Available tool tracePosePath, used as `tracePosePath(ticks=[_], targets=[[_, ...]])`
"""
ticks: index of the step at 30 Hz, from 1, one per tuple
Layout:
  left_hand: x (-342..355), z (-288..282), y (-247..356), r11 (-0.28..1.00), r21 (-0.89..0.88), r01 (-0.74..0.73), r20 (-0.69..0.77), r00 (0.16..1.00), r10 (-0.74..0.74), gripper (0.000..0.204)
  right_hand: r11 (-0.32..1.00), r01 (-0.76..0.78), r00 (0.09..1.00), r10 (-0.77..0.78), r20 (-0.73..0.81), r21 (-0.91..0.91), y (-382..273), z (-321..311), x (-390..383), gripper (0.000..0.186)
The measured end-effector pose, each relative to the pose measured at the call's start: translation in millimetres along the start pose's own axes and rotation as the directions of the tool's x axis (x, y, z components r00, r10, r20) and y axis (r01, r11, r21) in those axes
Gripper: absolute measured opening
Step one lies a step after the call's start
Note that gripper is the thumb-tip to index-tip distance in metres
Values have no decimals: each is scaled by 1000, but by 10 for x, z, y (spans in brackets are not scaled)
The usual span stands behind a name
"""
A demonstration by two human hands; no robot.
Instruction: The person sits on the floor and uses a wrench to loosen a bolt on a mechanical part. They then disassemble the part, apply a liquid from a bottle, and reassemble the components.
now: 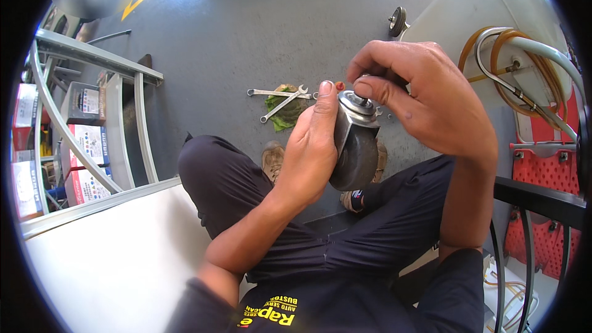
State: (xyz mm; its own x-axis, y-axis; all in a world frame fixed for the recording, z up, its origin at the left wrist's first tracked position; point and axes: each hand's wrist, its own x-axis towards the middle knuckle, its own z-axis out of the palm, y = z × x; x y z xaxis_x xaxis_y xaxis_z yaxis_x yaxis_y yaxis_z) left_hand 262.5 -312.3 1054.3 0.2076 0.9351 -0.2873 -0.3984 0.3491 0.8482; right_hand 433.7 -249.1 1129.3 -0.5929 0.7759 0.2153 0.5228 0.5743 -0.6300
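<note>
A swivel caster (354, 160) with a dark wheel and a shiny metal top plate is held up in front of me, above my knees. My left hand (314, 142) wraps round its side, the thumb pointing up along the metal bracket. At the top, the thumb and fingers of my right hand (425, 92) pinch round the caster's stem; whether a small nut or washer is between them is hidden. On the floor beyond lie two combination wrenches (285, 103), crossed over a green rag (285, 117).
Shelving with boxes (86, 148) and a metal frame (98, 55) stands at the left, by a white surface (111, 259). To the right are a pale cabinet (481, 6) on a small wheel (398, 21), a coiled brown hose (472, 55), red perforated panels (542, 179) and a black rail (539, 200).
</note>
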Motion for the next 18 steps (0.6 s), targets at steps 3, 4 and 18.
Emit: tracePosePath(ticks=[3,4,18], targets=[[37,-75,-37,998,67,-12,-14,1000,13,56,998,-54,999,54,3,29,32,29,-28,18],[49,-101,-52,996,89,-17,-11,1000,18,55,996,-79,997,79,8,44,34,31,-38,19],[63,-318,-116,1000,22,-11,-90,996,13,52,981,-179,983,175,55,76,45,272,104,23]])
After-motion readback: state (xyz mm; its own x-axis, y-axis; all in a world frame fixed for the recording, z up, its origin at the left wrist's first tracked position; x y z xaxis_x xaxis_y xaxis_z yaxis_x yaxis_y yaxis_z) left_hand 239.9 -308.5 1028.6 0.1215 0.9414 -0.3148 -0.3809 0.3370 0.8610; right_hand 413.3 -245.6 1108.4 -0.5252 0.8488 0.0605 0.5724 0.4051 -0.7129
